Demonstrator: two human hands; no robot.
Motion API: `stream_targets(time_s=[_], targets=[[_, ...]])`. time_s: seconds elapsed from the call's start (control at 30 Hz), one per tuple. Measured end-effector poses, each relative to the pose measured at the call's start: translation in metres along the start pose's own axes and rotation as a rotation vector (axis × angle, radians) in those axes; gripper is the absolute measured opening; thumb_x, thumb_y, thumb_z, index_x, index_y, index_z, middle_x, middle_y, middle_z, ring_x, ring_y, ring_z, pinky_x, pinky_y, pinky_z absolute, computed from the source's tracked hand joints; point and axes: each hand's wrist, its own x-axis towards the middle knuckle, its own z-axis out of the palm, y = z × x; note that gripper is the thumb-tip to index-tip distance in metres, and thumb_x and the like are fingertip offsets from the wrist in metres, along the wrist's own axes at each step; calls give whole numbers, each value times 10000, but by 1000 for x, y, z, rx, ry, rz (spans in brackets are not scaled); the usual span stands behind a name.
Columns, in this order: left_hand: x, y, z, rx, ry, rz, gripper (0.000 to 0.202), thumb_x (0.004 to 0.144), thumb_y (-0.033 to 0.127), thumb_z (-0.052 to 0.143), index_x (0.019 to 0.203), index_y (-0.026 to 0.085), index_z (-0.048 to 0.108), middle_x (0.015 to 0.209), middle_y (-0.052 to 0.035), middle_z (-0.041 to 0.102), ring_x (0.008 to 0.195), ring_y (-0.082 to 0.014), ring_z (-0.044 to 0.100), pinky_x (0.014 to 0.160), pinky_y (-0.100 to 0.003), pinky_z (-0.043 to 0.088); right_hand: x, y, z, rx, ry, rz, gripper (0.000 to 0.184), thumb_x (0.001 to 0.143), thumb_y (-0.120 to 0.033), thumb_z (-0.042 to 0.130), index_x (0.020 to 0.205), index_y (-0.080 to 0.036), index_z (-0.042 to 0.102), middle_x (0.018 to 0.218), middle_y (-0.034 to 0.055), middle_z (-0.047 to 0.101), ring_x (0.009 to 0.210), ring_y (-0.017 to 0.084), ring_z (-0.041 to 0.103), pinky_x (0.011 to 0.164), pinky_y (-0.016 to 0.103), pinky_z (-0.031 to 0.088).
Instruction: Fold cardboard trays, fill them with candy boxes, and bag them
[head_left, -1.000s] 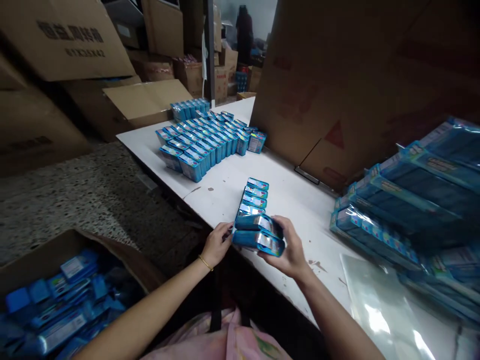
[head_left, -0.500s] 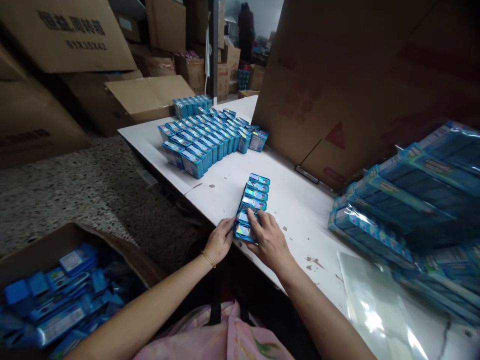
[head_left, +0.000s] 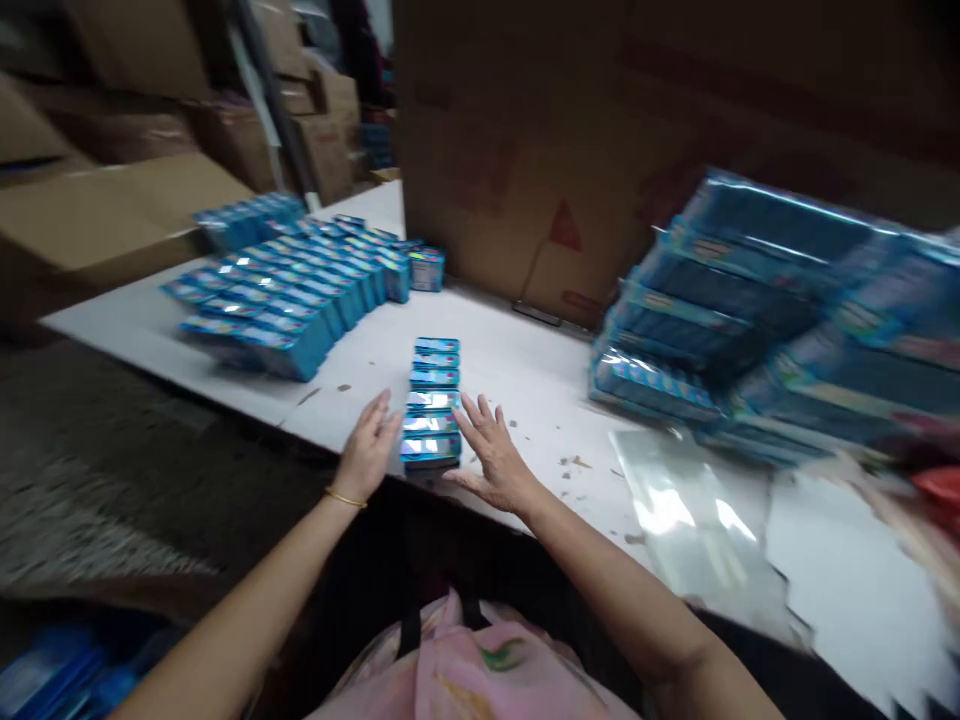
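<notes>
Blue foil-fronted boxes stand in a single narrow row on the white table, close to its near edge, about six deep and packed tightly together. The left hand, with a gold bangle at its wrist, sits just beside the row's left flank, while the right hand sits just beside its right flank. Both grips are wide, spread open and holding nothing; neither hand clearly touches the boxes, though the gap is too slight to be sure. Farther along the table lies a larger block of matching boxes, with a lone box just beyond it, in front of an upright cardboard carton. Shrink-wrapped stacks of blue packs and a clear plastic sheet lie to the right, and blurred blue packs show in the lower left corner. With nothing bracing its sides, the narrow row could topple if a knuckle knocks it, and the box nearest the edge could slip over.
</notes>
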Motion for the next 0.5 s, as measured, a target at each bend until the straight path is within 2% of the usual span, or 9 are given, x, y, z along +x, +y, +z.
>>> stream_targets(time_s=[0.07, 0.17, 0.23, 0.3, 0.37, 0.47, 0.5], targets=[[11, 1, 2, -50, -26, -84, 620, 799, 470, 448, 1319, 156, 321, 1352, -100, 369, 1197, -219, 396, 1006, -366, 314, -52, 31, -17, 20, 101, 128, 645, 811, -459, 460, 1364, -260, 193, 1418, 68, 230, 1313, 213, 144, 1029, 473, 191], [17, -7, 7, -21, -55, -108, 621, 771, 497, 492, 1301, 207, 345, 1335, -56, 402, 1162, -219, 435, 982, -396, 342, -160, 87, -42, -47, 290, 397, 517, 799, -389, 509, 1283, -265, 373, 1291, 91, 429, 1210, 217, 362, 968, 446, 318], [15, -11, 9, 20, -28, -65, 590, 750, 496, 522, 1269, 251, 382, 1310, -25, 436, 1116, -202, 480, 943, -386, 394, -231, 122, -51, -120, 322, 568, 517, 739, -408, 577, 1217, -249, 463, 1222, 104, 484, 1135, 252, 434, 917, 464, 363], [11, -6, 9, 90, 59, 17, 577, 732, 494, 541, 1245, 269, 405, 1300, -12, 440, 1084, -186, 504, 906, -358, 435, -282, 150, -50, -140, 297, 700, 514, 675, -434, 628, 1137, -226, 540, 1153, 114, 523, 1057, 275, 486, 861, 472, 397], [8, 7, 7, 173, 152, 112, 571, 725, 492, 544, 1237, 281, 409, 1307, 7, 422, 1068, -172, 511, 893, -343, 450, -308, 166, -44, -106, 304, 787, 483, 626, -449, 658, 1040, -207, 601, 1087, 113, 547, 992, 276, 516, 816, 455, 419], [1, 40, 5, 230, 204, 227, 545, 742, 470, 526, 1244, 308, 391, 1316, 39, 398, 1057, -162, 508, 899, -356, 447, -313, 174, -39, -7, 397, 855, 336, 652, -447, 618, 870, -193, 643, 958, 85, 580, 894, 238, 548, 779, 404, 426], [-2, 51, 4, 235, 202, 229, 533, 748, 461, 518, 1244, 316, 387, 1323, 50, 387, 1065, -161, 500, 908, -362, 439, -311, 175, -41, 30, 426, 874, 293, 670, -444, 594, 813, -193, 642, 906, 72, 588, 856, 223, 554, 768, 388, 426]])
